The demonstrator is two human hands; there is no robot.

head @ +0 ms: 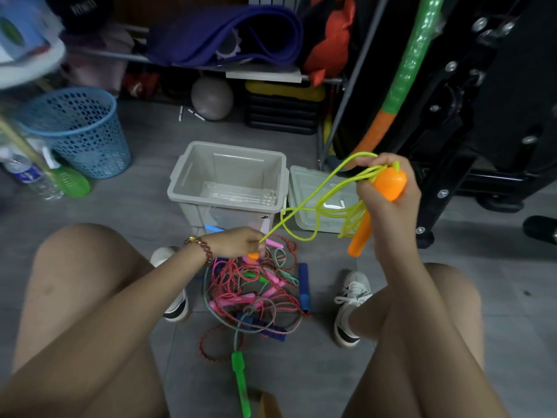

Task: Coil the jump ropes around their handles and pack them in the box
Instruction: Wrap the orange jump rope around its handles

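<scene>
My right hand (pixel 388 188) is raised at the right and grips two orange carrot-shaped handles (pixel 390 184) together with loops of yellow-green rope (pixel 304 206). The rope runs down and left to my left hand (pixel 241 241), which pinches it just above a tangled pile of jump ropes (pixel 256 291) on the floor between my feet. The pile holds red, pink, green and blue ropes and handles. A green handle (pixel 241 384) lies nearest me. An empty grey plastic box (pixel 226 182) stands open beyond the pile.
The box's lid (pixel 313 200) lies to its right. A blue mesh bin (pixel 78 131) and water bottles stand at the left. Black gym equipment (pixel 470 116) and a green-orange hoop fill the right. My knees frame the pile on both sides.
</scene>
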